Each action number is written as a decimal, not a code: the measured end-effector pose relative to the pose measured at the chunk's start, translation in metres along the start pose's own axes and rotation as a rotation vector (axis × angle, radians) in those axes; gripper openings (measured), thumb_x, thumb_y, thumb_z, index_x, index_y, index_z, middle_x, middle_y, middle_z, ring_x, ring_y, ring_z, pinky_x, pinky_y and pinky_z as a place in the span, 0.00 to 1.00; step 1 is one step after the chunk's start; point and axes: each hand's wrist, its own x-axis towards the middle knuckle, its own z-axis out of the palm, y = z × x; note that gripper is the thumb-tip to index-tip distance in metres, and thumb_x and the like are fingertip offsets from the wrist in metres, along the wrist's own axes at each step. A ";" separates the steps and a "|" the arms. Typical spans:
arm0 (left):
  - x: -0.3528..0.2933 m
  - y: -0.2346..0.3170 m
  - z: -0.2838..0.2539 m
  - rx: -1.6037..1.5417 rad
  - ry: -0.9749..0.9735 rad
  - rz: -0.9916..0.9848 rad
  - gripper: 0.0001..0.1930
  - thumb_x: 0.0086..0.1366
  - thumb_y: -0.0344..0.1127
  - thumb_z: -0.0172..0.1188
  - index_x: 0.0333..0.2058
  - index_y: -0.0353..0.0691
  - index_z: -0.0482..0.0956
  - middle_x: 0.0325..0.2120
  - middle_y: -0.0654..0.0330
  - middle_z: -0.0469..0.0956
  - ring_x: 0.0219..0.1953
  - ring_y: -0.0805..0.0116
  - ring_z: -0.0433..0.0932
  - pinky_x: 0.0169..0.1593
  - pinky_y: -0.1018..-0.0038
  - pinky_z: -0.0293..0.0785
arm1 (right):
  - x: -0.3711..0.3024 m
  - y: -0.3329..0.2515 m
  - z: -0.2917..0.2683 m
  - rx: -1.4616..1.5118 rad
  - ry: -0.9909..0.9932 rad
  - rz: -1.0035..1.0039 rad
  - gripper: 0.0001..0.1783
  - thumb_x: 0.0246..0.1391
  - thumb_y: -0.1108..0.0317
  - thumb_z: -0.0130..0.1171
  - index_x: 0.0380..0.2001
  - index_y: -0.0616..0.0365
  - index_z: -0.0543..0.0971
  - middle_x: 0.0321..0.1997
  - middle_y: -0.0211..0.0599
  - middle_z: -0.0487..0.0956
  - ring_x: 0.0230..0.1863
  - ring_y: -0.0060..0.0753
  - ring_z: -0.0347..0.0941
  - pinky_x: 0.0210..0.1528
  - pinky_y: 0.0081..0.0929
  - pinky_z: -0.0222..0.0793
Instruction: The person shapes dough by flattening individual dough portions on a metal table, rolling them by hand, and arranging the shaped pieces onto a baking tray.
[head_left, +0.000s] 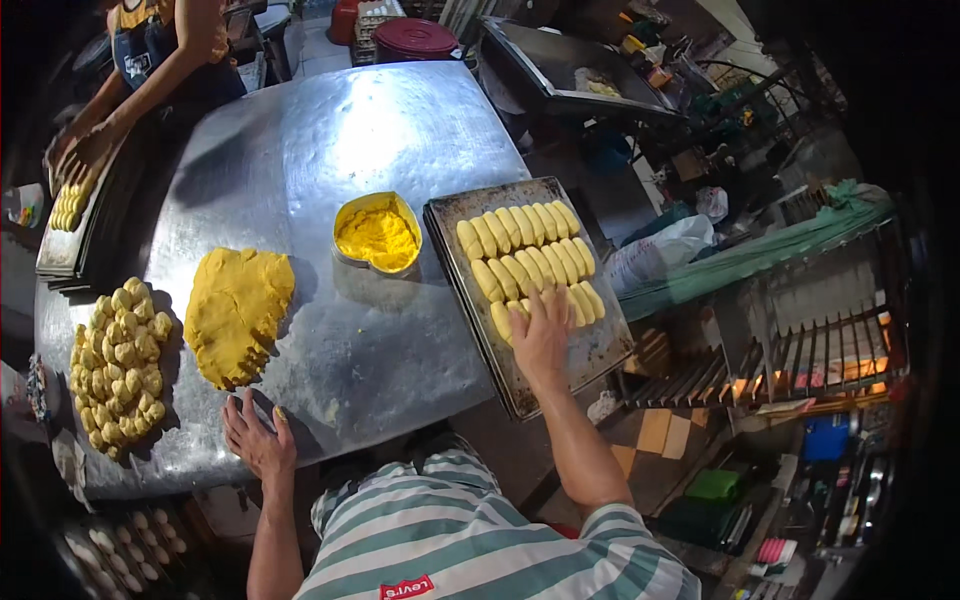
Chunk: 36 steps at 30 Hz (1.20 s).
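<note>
My left hand (260,438) lies at the table's near edge, fingers apart, just below a flattened slab of yellow dough (238,315). A bit of yellow clings near its thumb tip. On the right, my right hand (543,335) reaches over a dark baking tray (465,290), its fingers stretched out on the nearest row of dough rolls (528,270). The hand hides the middle of that row. Between the slab and the tray stands a tin (378,262) with yellow filling (378,236). A heap of small dough balls (122,370) sits at far left.
The metal table (330,130) carries all of this. At the upper left, another person's hands (85,155) work over stacked trays (70,245). A maroon lid (415,38) shows beyond the table. Metal racks (790,350) with green cloth (760,260) stand at right.
</note>
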 end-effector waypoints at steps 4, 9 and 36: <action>0.000 -0.003 0.001 0.021 0.001 -0.006 0.32 0.71 0.45 0.63 0.71 0.49 0.69 0.75 0.47 0.61 0.78 0.43 0.54 0.78 0.48 0.46 | 0.006 -0.017 0.005 0.097 -0.144 -0.295 0.41 0.70 0.38 0.54 0.71 0.61 0.72 0.77 0.48 0.69 0.83 0.61 0.49 0.81 0.67 0.38; 0.000 -0.007 -0.001 0.045 0.007 0.011 0.31 0.72 0.46 0.61 0.71 0.49 0.71 0.74 0.46 0.62 0.77 0.43 0.56 0.77 0.49 0.48 | 0.026 -0.002 0.002 0.216 -0.133 -0.255 0.44 0.69 0.35 0.53 0.72 0.62 0.69 0.78 0.51 0.66 0.83 0.65 0.49 0.79 0.71 0.41; 0.007 -0.015 0.000 0.006 0.012 0.051 0.32 0.76 0.58 0.53 0.70 0.47 0.71 0.72 0.41 0.64 0.74 0.39 0.61 0.75 0.47 0.55 | 0.104 0.103 -0.004 0.149 -0.192 -0.132 0.33 0.69 0.45 0.58 0.69 0.52 0.76 0.76 0.43 0.72 0.80 0.61 0.55 0.78 0.70 0.42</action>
